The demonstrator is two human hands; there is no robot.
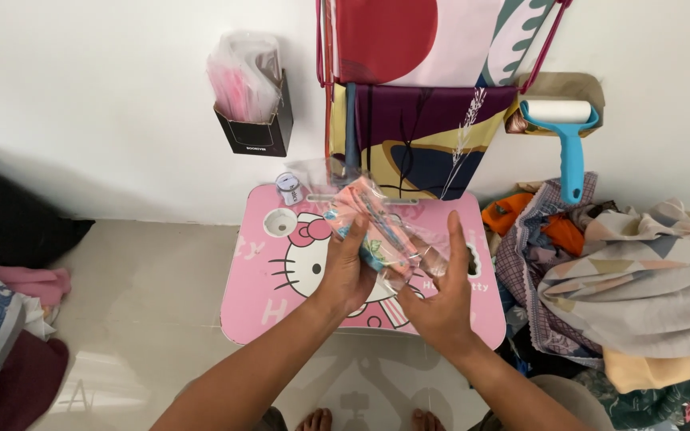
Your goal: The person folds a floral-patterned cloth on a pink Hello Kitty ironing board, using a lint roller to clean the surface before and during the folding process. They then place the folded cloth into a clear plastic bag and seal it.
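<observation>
Above pink cartoon lap table (265,299): clear plastic packet (377,227) of folded pink-and-teal cloth, gripped by left hand (346,271); flattened against open-palmed right hand (441,291). Fabric pile (632,271) heaped alongside.

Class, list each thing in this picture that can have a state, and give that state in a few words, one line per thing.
Left hand: gripping the clear bag.
Right hand: open, fingers spread against the bag.
Clear bag: held above the table, patterned cloth inside.
Pink table: standing flat on the floor.
Lint roller: hanging on the wall.
Black wall box: stuffed with plastic bags.
Cloth pile: heaped, unfolded.
</observation>
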